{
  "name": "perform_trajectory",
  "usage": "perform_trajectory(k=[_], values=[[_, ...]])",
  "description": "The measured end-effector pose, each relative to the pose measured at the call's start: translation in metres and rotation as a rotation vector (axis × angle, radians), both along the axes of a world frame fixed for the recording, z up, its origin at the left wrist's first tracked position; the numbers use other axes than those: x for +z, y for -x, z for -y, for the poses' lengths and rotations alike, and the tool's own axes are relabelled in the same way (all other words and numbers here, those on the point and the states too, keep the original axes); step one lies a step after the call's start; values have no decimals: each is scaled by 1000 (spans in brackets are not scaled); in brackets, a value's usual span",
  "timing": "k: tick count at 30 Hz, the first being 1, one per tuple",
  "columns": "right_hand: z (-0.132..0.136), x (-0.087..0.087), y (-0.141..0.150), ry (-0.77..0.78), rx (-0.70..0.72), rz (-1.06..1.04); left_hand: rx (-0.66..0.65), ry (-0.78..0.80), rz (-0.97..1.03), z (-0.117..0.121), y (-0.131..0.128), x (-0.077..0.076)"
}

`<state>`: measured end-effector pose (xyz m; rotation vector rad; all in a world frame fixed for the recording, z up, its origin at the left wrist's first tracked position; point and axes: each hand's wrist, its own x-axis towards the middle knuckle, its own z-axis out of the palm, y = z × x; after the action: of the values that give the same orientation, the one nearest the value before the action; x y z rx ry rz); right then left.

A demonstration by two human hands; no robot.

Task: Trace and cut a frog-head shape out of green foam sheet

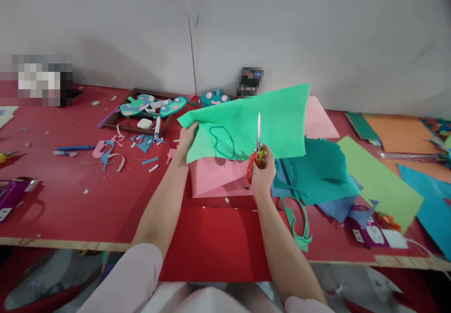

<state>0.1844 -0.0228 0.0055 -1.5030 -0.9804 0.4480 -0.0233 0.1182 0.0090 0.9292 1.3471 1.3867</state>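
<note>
My left hand (186,136) pinches the left edge of a light green paper sheet (278,118) and holds it up over the red table (63,195). A dark outline shape (221,142) is drawn on the sheet near that hand. My right hand (262,172) grips red-handled scissors (257,155), blades pointing up in front of the sheet's lower edge. A pink sheet (214,176) lies flat under both hands.
Teal, blue, lime, orange and cyan sheets (380,181) are spread to the right. A green cut-out frame (298,221) lies near the front edge. Paper scraps, a blue pen (73,148) and finished cut-outs on a tray (148,111) sit at left. A wall stands behind.
</note>
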Motion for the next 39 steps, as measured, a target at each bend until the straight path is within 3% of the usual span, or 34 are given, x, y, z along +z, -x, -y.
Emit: perform_trajectory(k=[5, 9, 13, 16, 23, 28, 34, 39], values=[[2, 2, 0, 26, -24, 66, -109, -32, -3, 2, -4, -12], [6, 6, 1, 56, -43, 196, -86, -48, -112, -2, 3, -21], [9, 10, 5, 86, -56, 514, -70, -94, -203, -4, 3, -18], [9, 11, 6, 97, -64, 607, -81, -133, -224, -1, -1, -13], [8, 10, -2, 93, -12, 234, -68, -259, -185, 1, -6, -6], [10, 9, 4, 127, 93, 202, -9, -307, -70, -1, -8, -8], [12, 5, 17, 152, 240, 10, 45, -324, 9, -1, -9, -9], [11, 6, 19, 146, 267, -39, 56, -264, 120, -3, -9, -13]])
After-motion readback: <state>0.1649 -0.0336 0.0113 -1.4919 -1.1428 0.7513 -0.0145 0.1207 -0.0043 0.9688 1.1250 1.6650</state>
